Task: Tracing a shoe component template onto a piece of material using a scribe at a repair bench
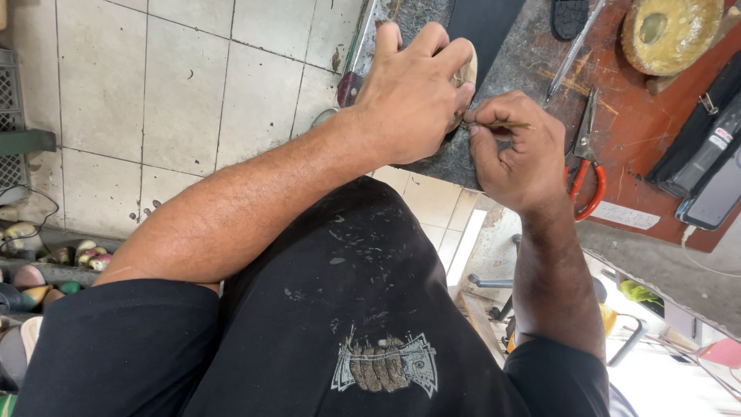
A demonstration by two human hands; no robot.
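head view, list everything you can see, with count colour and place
pale piece: one, cream, under the left hand on the bench
thin tool: one, brownish, pinched in the right hand
bench: one, grey and red-brown, top right
scissors: one, orange handles, on the bench beside the right hand
round pot: one, yellowish, top right of the bench
dark cases: two or so, black, right edge of the bench
floor tiles: many, pale grey, left
shoe forms: several, mixed colours, lower left
shirt: one, black, bottom
left hand: one, pressing on the pale piece
right hand: one, gripping the thin tool
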